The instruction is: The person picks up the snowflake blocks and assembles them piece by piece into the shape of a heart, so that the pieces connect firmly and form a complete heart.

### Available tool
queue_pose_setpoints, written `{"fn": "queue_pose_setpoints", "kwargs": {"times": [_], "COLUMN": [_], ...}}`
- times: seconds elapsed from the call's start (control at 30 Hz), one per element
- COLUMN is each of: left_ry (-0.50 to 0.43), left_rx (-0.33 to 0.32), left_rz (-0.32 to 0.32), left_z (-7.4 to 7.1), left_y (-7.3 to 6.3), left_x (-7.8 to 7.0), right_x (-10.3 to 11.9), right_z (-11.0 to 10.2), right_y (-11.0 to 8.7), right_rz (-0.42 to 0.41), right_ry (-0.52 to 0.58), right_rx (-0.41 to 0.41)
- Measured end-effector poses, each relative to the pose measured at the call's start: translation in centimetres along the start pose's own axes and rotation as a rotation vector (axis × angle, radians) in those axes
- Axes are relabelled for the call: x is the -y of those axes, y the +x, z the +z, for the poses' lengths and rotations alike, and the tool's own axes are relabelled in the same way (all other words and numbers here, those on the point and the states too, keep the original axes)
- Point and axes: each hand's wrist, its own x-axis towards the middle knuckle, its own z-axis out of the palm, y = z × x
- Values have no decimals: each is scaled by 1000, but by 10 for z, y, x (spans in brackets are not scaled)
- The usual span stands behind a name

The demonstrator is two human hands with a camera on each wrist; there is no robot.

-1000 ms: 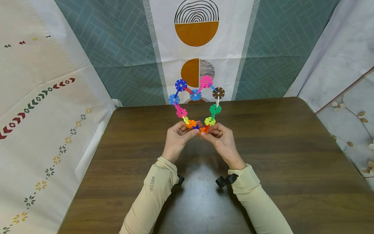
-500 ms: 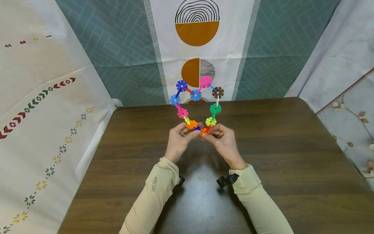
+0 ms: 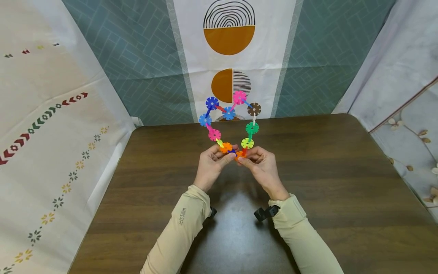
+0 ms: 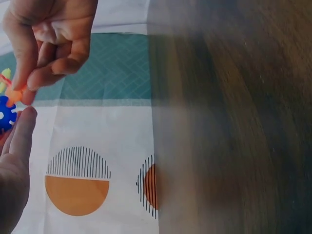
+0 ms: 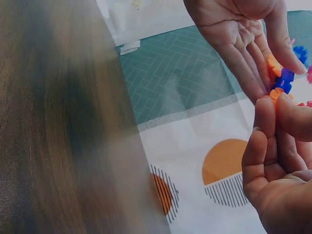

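Observation:
Both hands hold up a heart-shaped loop of colourful notched plastic discs, with a pink disc (image 3: pixel 239 97) and a brown disc (image 3: pixel 254 109) among those at its top. My right hand (image 3: pixel 265 169) pinches an orange disc (image 5: pixel 279 92) at the bottom point between thumb and fingers. Just left of it, my left hand (image 3: pixel 211 165) grips the loop by a dark blue disc (image 4: pixel 6 115) with thumb and fingers. Another orange disc (image 3: pixel 226 147) shows above the left thumb. Fingers partly cover the bottom discs.
Below the hands lies a brown wooden table (image 3: pixel 154 213). A patterned cloth (image 3: pixel 147 76) hangs behind its far edge, and light cloths (image 3: pixel 61 152) hang at the sides. Each wrist carries a small black camera (image 3: pixel 266 213).
Both hands and the loop have shifted very slightly right and downward in the head view. The grip looks the same throughout.

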Motion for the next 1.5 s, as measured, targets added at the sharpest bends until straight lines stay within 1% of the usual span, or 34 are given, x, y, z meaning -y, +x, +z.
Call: {"fn": "queue_pose_setpoints", "kwargs": {"times": [0.07, 0.27, 0.43, 0.6, 0.8, 0.9, 1.07, 1.17, 1.23, 1.33, 1.4, 1.5], "left_ry": [-13, -68, -93, -62, -4, 4, -7, 4, 18, 34, 39, 47], "left_rx": [-7, -31, -29, -24, -1, -17, -44, -48, -47, -47, -51, -58], "left_rz": [-7, 9, 26, 36, 29, 14, -6, -15, -20, -32, -41, -62], "left_z": [0, 2, 6, 9, 12, 12, 11, 9, 9, 8, 7, 7], "left_y": [0, 1, 1, 2, 3, 3, 2, 2, 1, 1, 0, 0], "left_x": [1, 3, 4, 3, 1, 1, 4, 5, 5, 4, 4, 3], "right_x": [0, 2, 5, 7, 2, -1, -1, 3, 6, 11, 14, 17], "right_z": [0, 1, 2, 0, -4, -6, -12, -17, -21, -24, -25, -25], "right_y": [0, -1, -1, 0, -1, -1, 0, -1, -1, -2, -2, -1], "right_rz": [0, -13, -18, -38, 7, 5, -2, 17, 26, 3, -32, -93], "right_ry": [-6, -41, -49, -81, -38, -67, -196, -216, -197, -153, -129, -125], "right_rx": [2, -4, -25, -32, -48, -32, 11, 52, 71, 72, 47, -5]}}
